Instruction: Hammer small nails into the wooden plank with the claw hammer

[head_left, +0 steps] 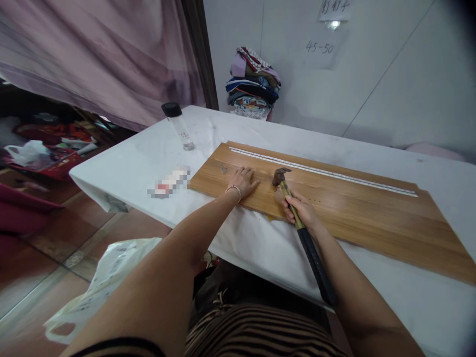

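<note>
One hammer (pixel 307 244) is held in the right hand (pixel 305 212), fingers curled round its handle, its head just past them over the wooden board (pixel 379 223). On the board the left hand (pixel 242 182) is laid palm-down, fingers loosely spread, nothing visibly gripped; small nails (pixel 223 169) are clustered near its fingertips.

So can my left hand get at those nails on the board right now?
Probably yes: the nails lie on the wooden board close beside your left hand, with nothing visible between them.
</note>
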`<action>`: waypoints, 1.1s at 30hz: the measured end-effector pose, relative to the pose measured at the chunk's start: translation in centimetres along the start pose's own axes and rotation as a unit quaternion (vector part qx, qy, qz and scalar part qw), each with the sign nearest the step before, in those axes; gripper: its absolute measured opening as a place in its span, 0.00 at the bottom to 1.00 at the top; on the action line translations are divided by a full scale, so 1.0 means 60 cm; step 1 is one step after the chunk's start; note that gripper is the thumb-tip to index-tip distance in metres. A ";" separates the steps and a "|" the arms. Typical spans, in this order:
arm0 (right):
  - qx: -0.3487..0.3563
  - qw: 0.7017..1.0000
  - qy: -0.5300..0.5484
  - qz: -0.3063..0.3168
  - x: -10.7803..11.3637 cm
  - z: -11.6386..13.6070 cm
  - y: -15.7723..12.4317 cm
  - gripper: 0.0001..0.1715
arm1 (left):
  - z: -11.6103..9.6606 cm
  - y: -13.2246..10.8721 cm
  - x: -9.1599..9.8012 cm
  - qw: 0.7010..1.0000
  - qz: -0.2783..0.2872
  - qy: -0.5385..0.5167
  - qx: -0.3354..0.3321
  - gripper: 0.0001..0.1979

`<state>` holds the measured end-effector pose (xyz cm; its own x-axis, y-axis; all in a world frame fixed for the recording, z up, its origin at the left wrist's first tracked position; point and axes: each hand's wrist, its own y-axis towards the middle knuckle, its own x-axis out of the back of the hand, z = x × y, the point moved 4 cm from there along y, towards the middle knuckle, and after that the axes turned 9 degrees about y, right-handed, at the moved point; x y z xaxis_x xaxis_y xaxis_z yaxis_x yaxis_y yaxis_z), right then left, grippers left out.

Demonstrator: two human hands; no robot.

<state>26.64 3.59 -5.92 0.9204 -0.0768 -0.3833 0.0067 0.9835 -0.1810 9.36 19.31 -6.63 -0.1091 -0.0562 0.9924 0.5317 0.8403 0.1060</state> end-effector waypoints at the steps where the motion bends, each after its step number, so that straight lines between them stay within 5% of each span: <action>1: -0.003 1.000 -0.003 0.002 0.000 0.000 0.001 0.27 | 0.001 0.000 -0.001 1.000 0.000 -0.001 0.002 0.23; 33: 0.013 0.999 -0.030 -0.007 0.002 -0.004 0.005 0.27 | -0.002 0.002 0.006 1.000 -0.001 0.000 -0.008 0.22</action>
<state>26.65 3.83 -6.26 0.9421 -0.0814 -0.3254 0.0293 0.9864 -0.1619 9.51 19.31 -6.27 -0.1100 -0.0571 0.9923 0.5449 0.8315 0.1083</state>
